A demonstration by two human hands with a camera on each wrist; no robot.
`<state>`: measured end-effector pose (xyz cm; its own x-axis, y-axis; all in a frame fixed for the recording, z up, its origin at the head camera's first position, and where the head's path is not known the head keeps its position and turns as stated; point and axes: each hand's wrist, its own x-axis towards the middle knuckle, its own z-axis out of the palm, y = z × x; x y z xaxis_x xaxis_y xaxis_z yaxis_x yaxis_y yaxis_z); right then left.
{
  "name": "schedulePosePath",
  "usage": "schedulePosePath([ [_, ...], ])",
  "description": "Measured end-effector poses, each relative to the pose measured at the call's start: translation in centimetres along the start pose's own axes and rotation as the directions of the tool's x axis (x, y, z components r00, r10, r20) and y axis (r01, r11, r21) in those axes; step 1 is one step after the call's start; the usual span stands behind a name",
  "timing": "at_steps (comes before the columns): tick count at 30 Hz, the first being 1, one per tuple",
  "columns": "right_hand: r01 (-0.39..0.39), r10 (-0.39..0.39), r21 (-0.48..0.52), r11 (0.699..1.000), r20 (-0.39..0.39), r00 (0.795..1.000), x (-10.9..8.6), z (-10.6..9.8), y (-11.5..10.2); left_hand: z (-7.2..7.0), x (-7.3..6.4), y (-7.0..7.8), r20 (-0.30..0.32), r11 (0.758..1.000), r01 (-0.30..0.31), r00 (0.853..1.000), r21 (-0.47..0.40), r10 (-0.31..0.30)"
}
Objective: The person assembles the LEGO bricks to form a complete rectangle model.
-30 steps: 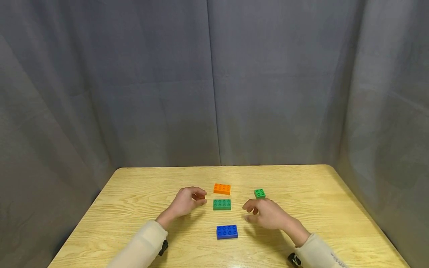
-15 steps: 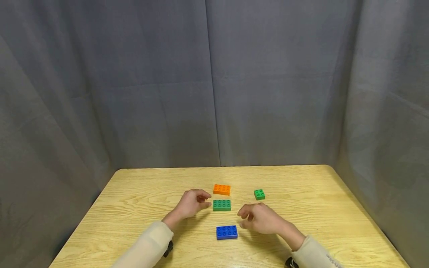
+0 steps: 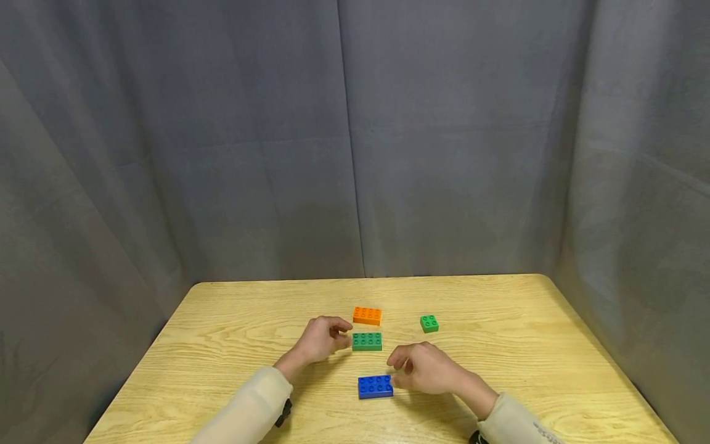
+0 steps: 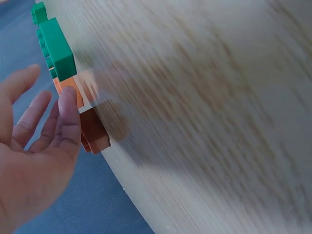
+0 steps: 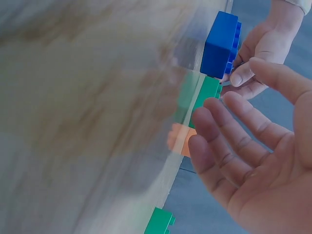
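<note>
My left hand (image 3: 318, 339), fingers loosely bent, hovers at the left end of a long green toy brick (image 3: 367, 341); whether a fingertip touches it I cannot tell. The left wrist view shows nothing held in that hand (image 4: 39, 161). By its fingers there lies a reddish-brown brick (image 4: 95, 130), which the head view hides. My right hand (image 3: 427, 368) hangs at the right end of a blue brick (image 3: 375, 386), its thumb close to that end. In the right wrist view its relaxed fingers (image 5: 243, 141) hold nothing.
An orange brick (image 3: 367, 316) lies behind the long green one. To the right, a small square green brick (image 3: 429, 324) lies farther back than my right hand. All rest on a wooden table (image 3: 249, 308), with grey curtains (image 3: 266, 154) around its back and sides.
Both hands have moved inward: the left rightwards to the long green brick's end, the right leftwards and nearer me to the blue brick. The bricks have stayed put.
</note>
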<state>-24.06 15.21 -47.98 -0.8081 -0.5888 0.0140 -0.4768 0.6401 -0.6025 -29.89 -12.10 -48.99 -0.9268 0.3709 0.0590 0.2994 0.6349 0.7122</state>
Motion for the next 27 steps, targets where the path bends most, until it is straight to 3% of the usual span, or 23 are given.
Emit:
schedulePosePath([
  [10, 0.034, -0.034, 0.011, 0.999, 0.015, 0.999, 0.2, 0.3, -0.4, 0.6, 0.3, 0.1, -0.002, 1.0, -0.014, 1.0, 0.017, 0.014],
  [27, 0.023, -0.022, -0.024, 0.999, 0.039, 0.999, 0.6, 0.9, -1.0, 1.2, 0.6, 0.2, 0.032, 1.0, -0.006, 0.999, 0.006, 0.006],
])
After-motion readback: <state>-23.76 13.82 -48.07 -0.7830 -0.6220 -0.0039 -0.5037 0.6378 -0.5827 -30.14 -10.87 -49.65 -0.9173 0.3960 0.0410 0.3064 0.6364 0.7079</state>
